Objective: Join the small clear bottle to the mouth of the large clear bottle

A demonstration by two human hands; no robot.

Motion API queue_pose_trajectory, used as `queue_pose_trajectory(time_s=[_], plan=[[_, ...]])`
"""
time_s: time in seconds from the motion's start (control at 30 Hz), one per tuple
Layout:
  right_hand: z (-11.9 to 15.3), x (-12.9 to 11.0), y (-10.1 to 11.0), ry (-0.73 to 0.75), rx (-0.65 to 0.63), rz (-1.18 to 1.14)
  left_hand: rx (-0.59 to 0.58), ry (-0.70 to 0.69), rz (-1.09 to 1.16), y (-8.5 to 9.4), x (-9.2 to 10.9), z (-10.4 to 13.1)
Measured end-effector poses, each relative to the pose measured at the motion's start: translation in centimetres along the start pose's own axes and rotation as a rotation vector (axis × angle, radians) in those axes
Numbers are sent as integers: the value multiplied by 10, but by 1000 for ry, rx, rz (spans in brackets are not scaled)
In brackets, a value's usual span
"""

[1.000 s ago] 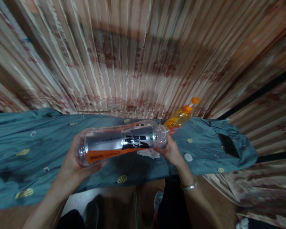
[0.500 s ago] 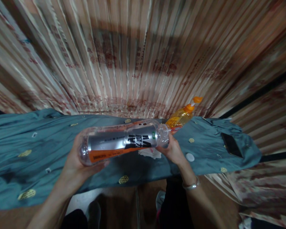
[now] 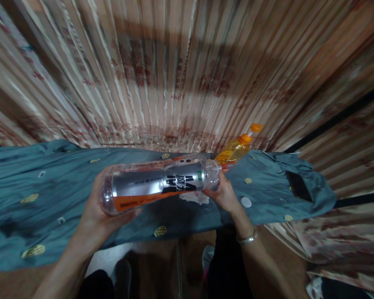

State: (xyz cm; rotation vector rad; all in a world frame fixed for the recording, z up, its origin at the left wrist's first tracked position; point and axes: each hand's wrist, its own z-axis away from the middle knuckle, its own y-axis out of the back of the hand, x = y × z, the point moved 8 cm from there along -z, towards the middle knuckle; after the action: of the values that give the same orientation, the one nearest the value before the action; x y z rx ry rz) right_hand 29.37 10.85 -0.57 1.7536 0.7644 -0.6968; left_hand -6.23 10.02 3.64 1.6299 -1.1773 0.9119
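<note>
A clear plastic drink bottle with a silver and orange label lies sideways in the air between my hands. My left hand wraps round its base end. At the neck end, my right hand grips it, with a bracelet on the wrist. The bottle's neck is uncapped as far as I can see. Behind my right hand stands a pump bottle of yellow liquid with an orange pump top, its lower part hidden. Beneath the drink bottle, a crumpled white tissue lies on the cloth.
A teal cloth with yellow patterns covers the narrow table. To the right are a white round cap and a black phone. A pleated curtain hangs close behind the table.
The view has shifted slightly, so everything sits a little further left and up. Both hands keep the same hold on the drink bottle.
</note>
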Motion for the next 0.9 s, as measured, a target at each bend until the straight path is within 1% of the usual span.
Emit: queue_pose_trajectory(time_s=[0.13, 0.4, 0.53, 0.67, 0.8, 0.9], plan=[[0, -1, 1, -6, -1, 10, 17, 47, 92, 0, 1, 1], [-1, -1, 0, -24, -4, 25, 31, 120, 142, 0, 10, 5], [-2, -3, -1, -8, -9, 10, 37, 102, 153, 2, 10, 5], [-2, -4, -1, 7, -8, 0, 43, 72, 135, 5, 5, 5], [-2, -2, -1, -14, -4, 6, 15, 43, 148, 6, -2, 2], [-2, -2, 0, -10, 1, 15, 21, 28, 148, 6, -2, 0]])
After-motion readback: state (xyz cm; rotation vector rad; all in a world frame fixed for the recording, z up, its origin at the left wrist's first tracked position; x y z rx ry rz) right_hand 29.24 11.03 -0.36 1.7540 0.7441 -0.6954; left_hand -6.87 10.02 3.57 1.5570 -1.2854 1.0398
